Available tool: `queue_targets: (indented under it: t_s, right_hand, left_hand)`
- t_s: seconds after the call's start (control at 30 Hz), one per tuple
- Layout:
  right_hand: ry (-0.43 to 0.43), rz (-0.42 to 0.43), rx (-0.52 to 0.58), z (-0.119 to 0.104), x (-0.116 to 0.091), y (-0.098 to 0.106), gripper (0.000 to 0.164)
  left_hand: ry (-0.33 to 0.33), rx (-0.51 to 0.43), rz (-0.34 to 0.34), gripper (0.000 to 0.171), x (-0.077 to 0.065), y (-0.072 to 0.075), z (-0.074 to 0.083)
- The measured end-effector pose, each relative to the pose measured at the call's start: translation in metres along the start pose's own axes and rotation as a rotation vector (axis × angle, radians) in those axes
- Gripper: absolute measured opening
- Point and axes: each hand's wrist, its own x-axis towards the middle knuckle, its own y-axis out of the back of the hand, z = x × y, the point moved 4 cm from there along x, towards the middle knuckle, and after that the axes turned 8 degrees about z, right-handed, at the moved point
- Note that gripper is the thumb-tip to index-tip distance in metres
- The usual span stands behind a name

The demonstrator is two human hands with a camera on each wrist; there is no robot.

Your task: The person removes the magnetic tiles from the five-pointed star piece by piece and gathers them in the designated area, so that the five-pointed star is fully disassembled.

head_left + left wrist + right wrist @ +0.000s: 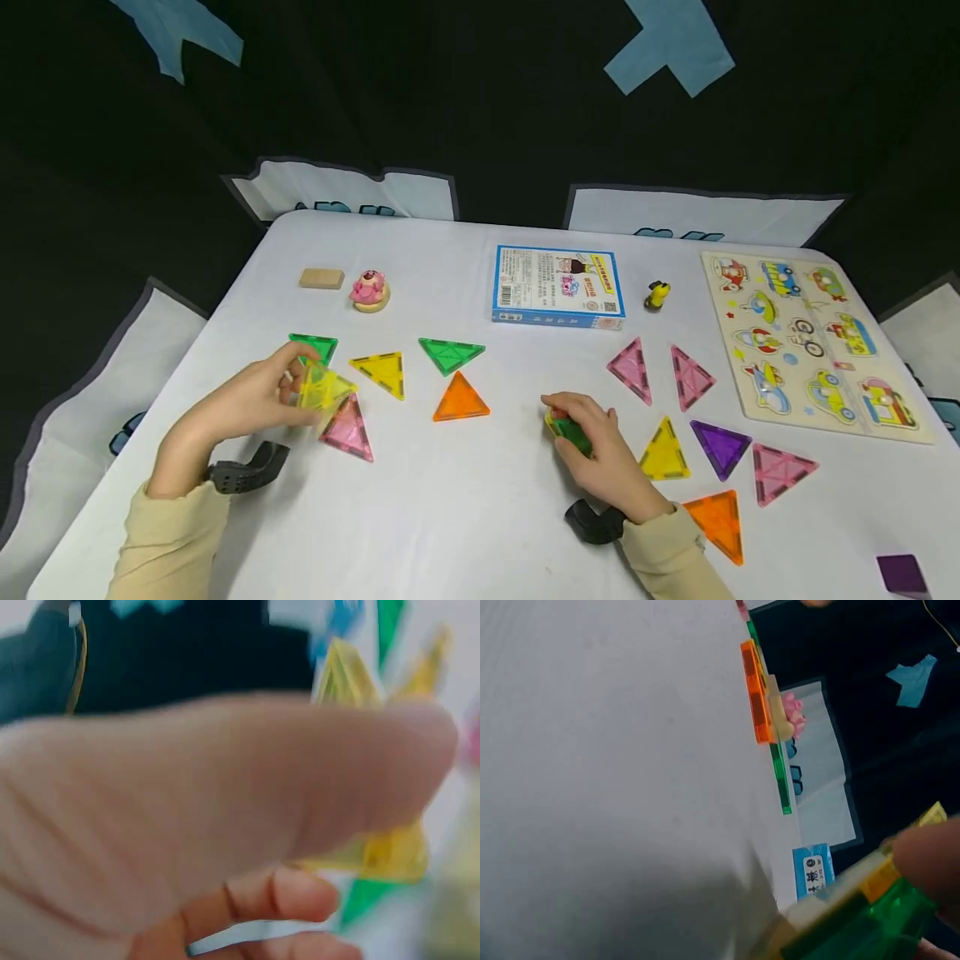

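My left hand (255, 396) pinches a yellow see-through triangular magnetic tile (321, 388) between thumb and fingers, above a green tile (315, 345) and a pink tile (348, 430). In the left wrist view the thumb (225, 787) covers much of the yellow tile. My right hand (600, 454) grips green and yellow magnetic tiles (572, 433) together, near the table's middle; the fingers hide part of them, and how many there are I cannot tell. The right wrist view shows the green piece (877, 922) close up, with yellow along its edge.
Between the hands lie a yellow tile (384, 372), a green tile (452, 354) and an orange tile (461, 398). Several tiles surround a purple one (720, 448) at right. Behind are a wooden block (322, 278), pink figurine (370, 291), blue box (557, 286), yellow toy (657, 295) and puzzle board (795, 400).
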Motion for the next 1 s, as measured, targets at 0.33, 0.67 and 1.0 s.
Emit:
queue_targets:
  t_s: [0.33, 0.67, 1.0]
  right_hand:
    - [-0.009, -0.026, -0.012, 0.001, -0.004, 0.005, 0.047]
    - [-0.003, 0.037, -0.043, 0.006, -0.006, 0.008, 0.048]
    - [-0.005, 0.077, -0.051, 0.004, -0.004, 0.008, 0.047]
  left_hand:
    - [0.149, 0.007, -0.001, 0.074, -0.029, -0.008, -0.057]
    - [-0.306, -0.142, -0.003, 0.046, 0.029, -0.069, 0.075]
    - [-0.539, -0.365, -0.102, 0.025, 0.068, -0.159, 0.153]
